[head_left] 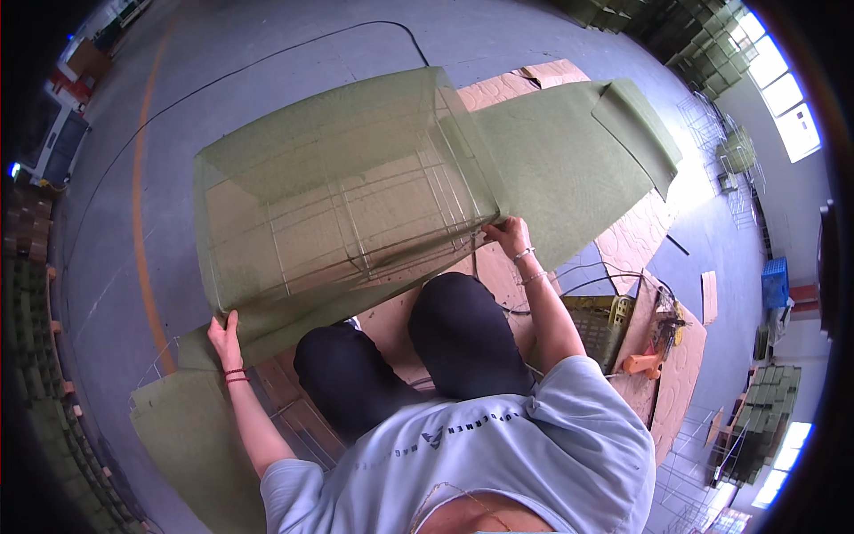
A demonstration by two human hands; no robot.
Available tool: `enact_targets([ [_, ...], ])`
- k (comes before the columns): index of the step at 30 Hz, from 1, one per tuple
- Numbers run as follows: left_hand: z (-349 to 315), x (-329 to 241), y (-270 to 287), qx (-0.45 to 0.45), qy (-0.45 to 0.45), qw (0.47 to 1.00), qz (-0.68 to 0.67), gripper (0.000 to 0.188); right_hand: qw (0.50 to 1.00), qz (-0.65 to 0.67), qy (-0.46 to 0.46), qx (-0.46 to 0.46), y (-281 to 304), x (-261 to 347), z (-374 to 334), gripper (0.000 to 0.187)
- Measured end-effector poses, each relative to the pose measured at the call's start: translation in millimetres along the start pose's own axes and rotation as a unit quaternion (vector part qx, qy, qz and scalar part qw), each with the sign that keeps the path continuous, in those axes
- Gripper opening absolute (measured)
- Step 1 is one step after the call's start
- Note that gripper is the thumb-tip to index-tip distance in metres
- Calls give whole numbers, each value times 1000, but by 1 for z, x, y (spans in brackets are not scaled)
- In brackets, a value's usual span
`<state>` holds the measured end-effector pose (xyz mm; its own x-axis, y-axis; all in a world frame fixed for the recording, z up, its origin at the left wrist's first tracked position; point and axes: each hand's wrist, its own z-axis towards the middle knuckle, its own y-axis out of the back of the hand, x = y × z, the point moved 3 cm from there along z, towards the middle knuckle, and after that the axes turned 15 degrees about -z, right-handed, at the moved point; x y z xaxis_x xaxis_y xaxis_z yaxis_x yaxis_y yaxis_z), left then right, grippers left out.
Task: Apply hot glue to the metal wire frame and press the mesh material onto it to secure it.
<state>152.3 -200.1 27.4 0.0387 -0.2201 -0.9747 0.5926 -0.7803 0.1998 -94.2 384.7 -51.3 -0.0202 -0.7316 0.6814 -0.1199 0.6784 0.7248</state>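
Observation:
A box-shaped wire frame (351, 233) stands in front of my knees with thin, see-through green fabric (311, 107) draped over it. At its near left corner, my left hand (226, 345) pinches the fabric edge between thumb and fingers. My right hand (510, 237) grips the fabric at the near right corner, against the wire. Between the two hands the near edge of the cloth runs slack and folded. A wide green flap (560, 147) spreads out to the right of the frame, its far end folded over. More green fabric (191, 440) lies low on the left.
Cardboard sheets (623, 240) lie under the work. At my right are an olive plastic crate (603, 322), a dark cable (578, 271) and an orange-handled tool (642, 364). Stacked green pieces (756, 427) and loose wire frames (703, 120) stand along the right side. An orange line (142, 205) marks the floor.

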Motion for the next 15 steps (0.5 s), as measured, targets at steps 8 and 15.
enact_targets([
  [8,52,48,-144,195,-101,975,16,45,989,-101,67,-89,-39,-8,8,10],
  [15,49,80,-352,413,-130,900,-44,44,985,-42,76,-151,-31,5,-9,14],
])
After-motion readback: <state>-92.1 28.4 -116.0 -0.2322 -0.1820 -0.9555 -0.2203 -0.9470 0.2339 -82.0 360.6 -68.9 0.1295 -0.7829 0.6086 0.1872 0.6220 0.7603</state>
